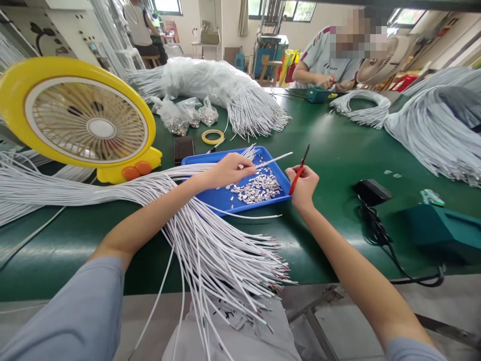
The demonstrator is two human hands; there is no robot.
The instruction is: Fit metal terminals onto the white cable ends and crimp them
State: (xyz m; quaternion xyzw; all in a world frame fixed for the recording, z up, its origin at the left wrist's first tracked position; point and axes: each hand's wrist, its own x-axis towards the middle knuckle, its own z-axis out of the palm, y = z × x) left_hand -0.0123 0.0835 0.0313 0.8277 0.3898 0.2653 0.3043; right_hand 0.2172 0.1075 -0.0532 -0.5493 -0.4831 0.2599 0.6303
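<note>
My left hand (229, 169) is closed in a pinch on a single white cable (276, 160) whose end points right over a blue tray (199, 161). My right hand (302, 186) grips red-handled scissors (299, 170), blades up and just right of the cable's tip. The tray holds a heap of small white cut pieces (257, 188). A thick bundle of white cables (195, 240) runs under my left forearm and fans out over the table's front edge onto my lap.
A yellow desk fan (80, 118) stands at left. Behind the tray lie a tape roll (212, 136), a dark phone (184, 148) and small bags of parts (188, 115). A black adapter (372, 191) and a teal device (439, 228) sit right. A co-worker (330, 55) works across the green table (338, 145).
</note>
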